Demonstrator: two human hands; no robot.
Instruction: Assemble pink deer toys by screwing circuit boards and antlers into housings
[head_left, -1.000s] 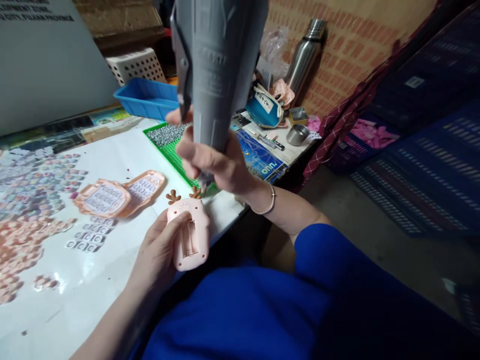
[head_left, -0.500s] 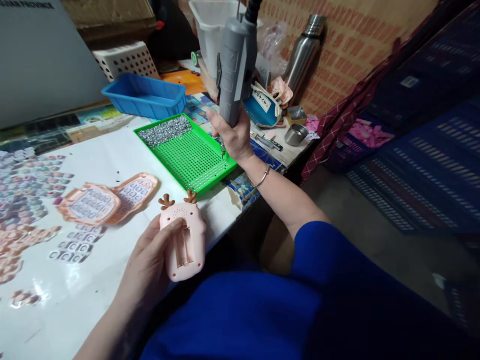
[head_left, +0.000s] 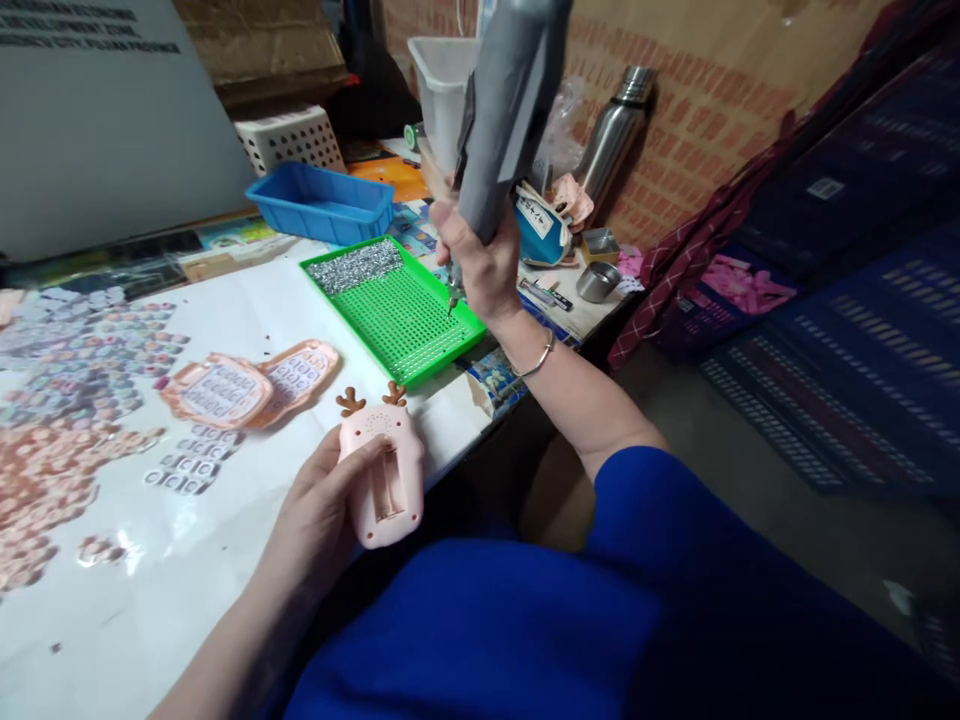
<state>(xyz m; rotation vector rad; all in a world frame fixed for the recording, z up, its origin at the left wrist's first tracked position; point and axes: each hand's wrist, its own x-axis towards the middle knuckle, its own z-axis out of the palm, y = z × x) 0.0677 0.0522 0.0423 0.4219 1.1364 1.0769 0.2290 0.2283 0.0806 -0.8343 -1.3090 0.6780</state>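
My left hand (head_left: 319,520) fingers clamp the toy (head_left: 381,470); right hand (head_left: 480,265) grips driver (head_left: 506,110), tip over tray (head_left: 397,310) at 1 o'clock.

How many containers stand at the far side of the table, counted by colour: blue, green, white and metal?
Blue: 1, the blue bin
Green: 1, the green tray
White: 2, the white basket and the white tub
Metal: 3, the flask, the cup and the tin
Total: 7
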